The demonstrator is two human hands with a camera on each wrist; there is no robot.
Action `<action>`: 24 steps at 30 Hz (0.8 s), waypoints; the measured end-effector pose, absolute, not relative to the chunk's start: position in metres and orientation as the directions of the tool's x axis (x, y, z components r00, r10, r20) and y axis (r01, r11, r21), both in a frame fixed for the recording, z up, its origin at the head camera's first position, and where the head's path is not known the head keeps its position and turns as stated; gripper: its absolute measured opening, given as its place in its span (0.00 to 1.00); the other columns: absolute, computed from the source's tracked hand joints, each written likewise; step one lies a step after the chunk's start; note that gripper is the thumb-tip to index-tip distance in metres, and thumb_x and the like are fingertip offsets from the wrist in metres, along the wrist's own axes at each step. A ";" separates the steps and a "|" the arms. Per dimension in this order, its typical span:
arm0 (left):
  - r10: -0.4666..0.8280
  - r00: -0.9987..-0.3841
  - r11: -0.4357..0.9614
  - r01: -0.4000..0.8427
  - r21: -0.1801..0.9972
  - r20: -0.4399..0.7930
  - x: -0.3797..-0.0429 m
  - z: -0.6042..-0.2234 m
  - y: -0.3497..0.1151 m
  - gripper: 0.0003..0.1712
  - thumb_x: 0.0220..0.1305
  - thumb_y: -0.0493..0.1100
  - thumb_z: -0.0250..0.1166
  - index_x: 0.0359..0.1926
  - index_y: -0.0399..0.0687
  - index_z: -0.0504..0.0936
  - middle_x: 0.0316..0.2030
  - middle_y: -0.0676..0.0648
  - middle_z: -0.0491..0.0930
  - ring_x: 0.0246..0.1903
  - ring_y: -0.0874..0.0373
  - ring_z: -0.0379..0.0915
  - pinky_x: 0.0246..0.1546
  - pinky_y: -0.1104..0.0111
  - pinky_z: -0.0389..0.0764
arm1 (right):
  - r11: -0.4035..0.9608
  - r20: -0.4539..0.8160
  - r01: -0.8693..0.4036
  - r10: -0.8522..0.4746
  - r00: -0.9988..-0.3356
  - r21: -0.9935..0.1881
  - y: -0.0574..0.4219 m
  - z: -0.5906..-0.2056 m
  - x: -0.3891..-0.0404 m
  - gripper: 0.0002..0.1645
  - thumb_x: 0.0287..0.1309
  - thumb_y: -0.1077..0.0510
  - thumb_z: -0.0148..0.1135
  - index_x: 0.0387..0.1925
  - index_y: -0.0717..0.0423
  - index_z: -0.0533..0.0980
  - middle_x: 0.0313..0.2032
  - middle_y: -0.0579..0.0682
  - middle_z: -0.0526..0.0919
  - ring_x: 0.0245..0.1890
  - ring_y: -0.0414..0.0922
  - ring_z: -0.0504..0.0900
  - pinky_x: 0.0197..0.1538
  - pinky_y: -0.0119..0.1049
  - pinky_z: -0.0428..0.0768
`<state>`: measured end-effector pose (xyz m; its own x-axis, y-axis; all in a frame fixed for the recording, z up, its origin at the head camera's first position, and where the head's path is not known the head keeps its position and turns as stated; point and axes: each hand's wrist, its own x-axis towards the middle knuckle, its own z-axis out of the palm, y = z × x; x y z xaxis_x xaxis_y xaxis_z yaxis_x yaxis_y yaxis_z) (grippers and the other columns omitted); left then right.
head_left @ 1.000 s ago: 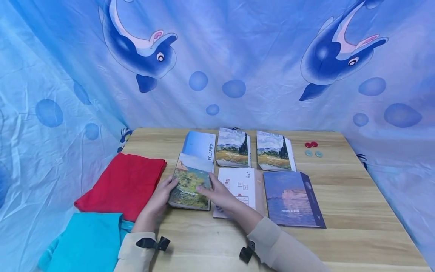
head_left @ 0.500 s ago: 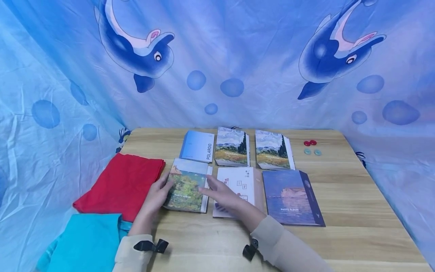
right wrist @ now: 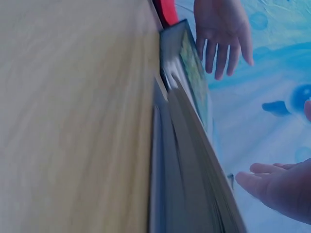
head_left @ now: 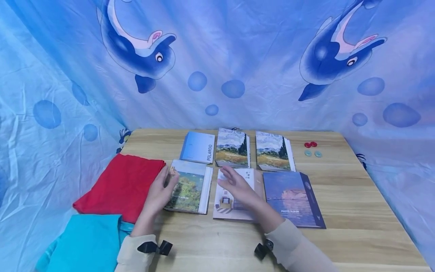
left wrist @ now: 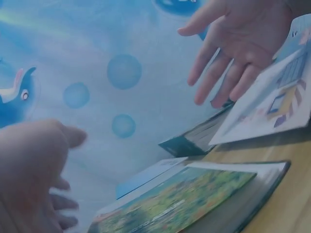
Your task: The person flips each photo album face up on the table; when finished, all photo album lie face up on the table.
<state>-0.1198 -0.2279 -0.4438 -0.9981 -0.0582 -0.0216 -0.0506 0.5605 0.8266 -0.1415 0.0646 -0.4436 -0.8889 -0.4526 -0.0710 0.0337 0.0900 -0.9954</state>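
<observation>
A green garden-picture photo album [head_left: 187, 187] lies flat on the wooden table, its white page edges showing at the right. My left hand [head_left: 158, 194] is at the album's left edge, fingers extended; whether it touches the cover I cannot tell. Above the white illustrated album [head_left: 242, 217] hovers my right hand [head_left: 242, 190], holding nothing. In the left wrist view the right hand [left wrist: 248, 43] shows its palm with fingers spread. The left hand [right wrist: 221, 34] appears in the right wrist view with straight fingers beside the garden album [right wrist: 194, 68].
Behind lie a blue Polaroid album [head_left: 197, 147] and two landscape albums [head_left: 232, 149]. A purple seascape album [head_left: 289, 198] is on the right. Red buttons [head_left: 310, 144] and pale green buttons [head_left: 313, 153] sit farther right. Red cloth [head_left: 122, 185] and turquoise cloth [head_left: 88, 241] are at left.
The garden album has come down from both hands onto the table in front of the Polaroid album. My right hand has let go and moved right, over the white album.
</observation>
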 end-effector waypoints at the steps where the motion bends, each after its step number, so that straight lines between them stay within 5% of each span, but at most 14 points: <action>1: -0.061 -0.998 0.541 -0.025 0.840 0.009 -0.121 -0.445 -0.224 0.45 0.76 0.59 0.55 0.80 0.40 0.48 0.72 0.35 0.61 0.73 0.43 0.54 0.73 0.46 0.56 | 0.104 -0.064 0.020 -0.433 -0.899 -0.994 0.069 -0.443 -0.141 0.46 0.73 0.49 0.58 0.80 0.56 0.47 0.78 0.56 0.54 0.77 0.58 0.54 0.75 0.54 0.55; 5: -0.055 -0.994 0.503 0.053 0.863 0.093 -0.122 -0.449 -0.207 0.41 0.77 0.56 0.55 0.80 0.46 0.52 0.70 0.36 0.65 0.71 0.43 0.57 0.70 0.42 0.59 | 0.132 -0.015 -0.031 -0.335 -0.942 -0.991 0.085 -0.441 -0.141 0.46 0.72 0.48 0.60 0.80 0.56 0.50 0.77 0.55 0.56 0.76 0.55 0.56 0.75 0.49 0.57; 8: -0.039 -0.994 0.517 0.071 0.853 0.106 -0.123 -0.452 -0.194 0.39 0.77 0.58 0.53 0.80 0.50 0.53 0.77 0.40 0.55 0.76 0.42 0.47 0.72 0.39 0.54 | 0.134 0.028 -0.066 -0.268 -0.963 -0.989 0.096 -0.442 -0.142 0.45 0.71 0.50 0.61 0.79 0.57 0.51 0.77 0.57 0.56 0.77 0.54 0.55 0.75 0.47 0.57; 24: 0.082 -0.974 0.399 0.225 0.889 0.210 -0.127 -0.468 -0.137 0.33 0.80 0.51 0.51 0.77 0.43 0.59 0.76 0.39 0.57 0.75 0.42 0.50 0.74 0.46 0.51 | 0.137 0.009 -0.021 -0.085 -0.996 -0.990 0.140 -0.459 -0.138 0.44 0.72 0.53 0.59 0.79 0.60 0.50 0.78 0.60 0.53 0.77 0.57 0.52 0.77 0.50 0.49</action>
